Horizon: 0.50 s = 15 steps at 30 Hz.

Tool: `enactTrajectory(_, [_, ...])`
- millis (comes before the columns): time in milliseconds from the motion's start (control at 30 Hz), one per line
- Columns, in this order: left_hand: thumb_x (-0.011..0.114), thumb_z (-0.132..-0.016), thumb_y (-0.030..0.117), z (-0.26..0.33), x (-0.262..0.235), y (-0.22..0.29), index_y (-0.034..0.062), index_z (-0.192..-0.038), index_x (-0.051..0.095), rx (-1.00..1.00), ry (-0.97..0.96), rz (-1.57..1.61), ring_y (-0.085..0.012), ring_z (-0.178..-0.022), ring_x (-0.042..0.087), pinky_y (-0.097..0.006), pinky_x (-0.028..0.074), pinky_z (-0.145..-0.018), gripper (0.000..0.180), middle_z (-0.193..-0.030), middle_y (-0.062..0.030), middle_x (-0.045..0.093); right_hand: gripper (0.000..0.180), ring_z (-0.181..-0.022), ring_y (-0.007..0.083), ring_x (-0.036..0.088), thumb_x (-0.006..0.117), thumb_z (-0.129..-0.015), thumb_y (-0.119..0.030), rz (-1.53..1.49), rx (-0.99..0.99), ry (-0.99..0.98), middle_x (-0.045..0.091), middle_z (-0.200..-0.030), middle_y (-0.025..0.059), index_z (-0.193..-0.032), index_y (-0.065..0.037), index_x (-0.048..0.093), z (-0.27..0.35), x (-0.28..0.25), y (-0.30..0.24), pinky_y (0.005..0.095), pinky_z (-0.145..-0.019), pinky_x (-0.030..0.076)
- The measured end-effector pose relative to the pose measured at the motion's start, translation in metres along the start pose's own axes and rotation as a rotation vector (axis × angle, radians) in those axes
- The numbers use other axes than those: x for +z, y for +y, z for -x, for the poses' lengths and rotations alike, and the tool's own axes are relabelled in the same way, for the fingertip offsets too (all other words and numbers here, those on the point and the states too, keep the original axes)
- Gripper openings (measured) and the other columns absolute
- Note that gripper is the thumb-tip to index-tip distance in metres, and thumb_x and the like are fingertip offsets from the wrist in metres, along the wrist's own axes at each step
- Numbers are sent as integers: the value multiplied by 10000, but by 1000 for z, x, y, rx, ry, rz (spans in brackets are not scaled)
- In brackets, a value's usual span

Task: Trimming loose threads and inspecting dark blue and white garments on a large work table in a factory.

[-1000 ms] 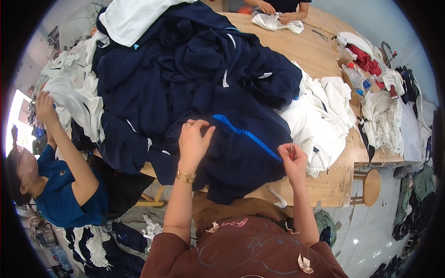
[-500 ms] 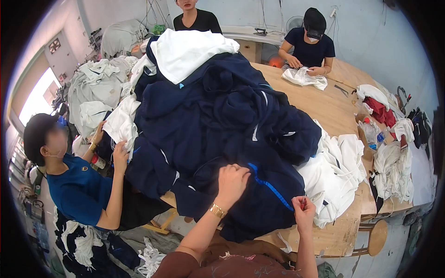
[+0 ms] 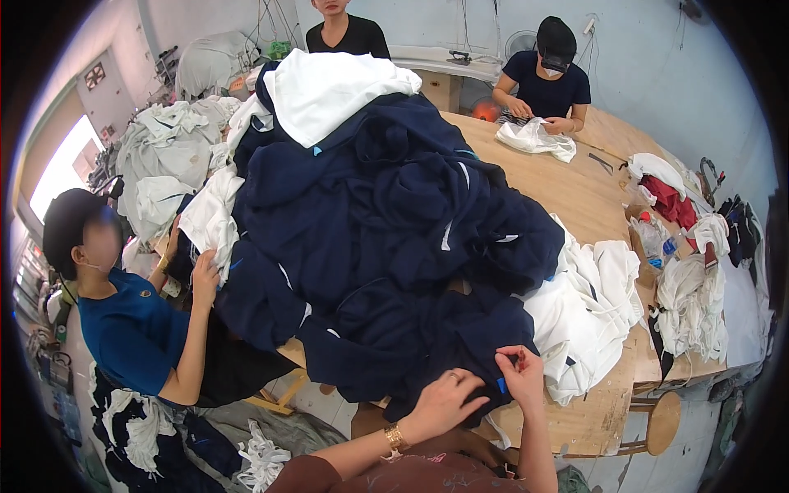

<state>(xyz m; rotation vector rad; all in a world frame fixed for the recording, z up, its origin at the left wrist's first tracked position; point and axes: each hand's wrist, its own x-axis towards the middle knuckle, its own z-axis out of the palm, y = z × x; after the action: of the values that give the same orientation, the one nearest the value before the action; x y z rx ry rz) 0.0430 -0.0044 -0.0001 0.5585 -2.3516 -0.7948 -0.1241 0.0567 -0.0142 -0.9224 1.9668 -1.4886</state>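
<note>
A large heap of navy blue garments (image 3: 394,238) covers the table in front of me. Its near edge hangs toward my lap. My left hand (image 3: 448,404), with a gold bracelet at the wrist, rests on the navy cloth, fingers apart and slightly bent. Close by on the right, my right hand (image 3: 521,376) is closed in a pinch around a small red object (image 3: 520,360), mostly hidden by the fingers; its kind does not show. Beneath that hand a short bit of bright blue tape (image 3: 502,384) shows on the garment.
White garments (image 3: 579,320) lie right of the heap, and a white cloth (image 3: 333,90) tops it. On my left a person (image 3: 136,329) handles white cloth. Two more people are at the far side. A wooden stool (image 3: 664,423) stands at lower right.
Both hands have moved nearer to me, the left also rightward, and they are now close together. The long blue strip that lay across the cloth is mostly out of sight; the near cloth has shifted.
</note>
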Motion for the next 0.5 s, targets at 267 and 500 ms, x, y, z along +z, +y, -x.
enactTrajectory(267, [695,-737,167,-2,-13,-23,57,-828,573,-295,-182,25,-223,-604,590,-345,474,-555,188,-672,-67,578,47,-620,20,398,624,-835,-22,-171,-245,325,516,-706,-46,-877,-10,641,6,-22,-36,162,-565,325])
enactTrajectory(500, [606,-780,25,-56,-69,-67,18,-746,582,-315,456,41,-210,-623,578,-296,461,-603,42,-698,-97,575,86,-646,24,408,618,-863,-87,-222,-227,765,515,-746,-42,-903,-11,606,-24,-66,-3,181,-579,329])
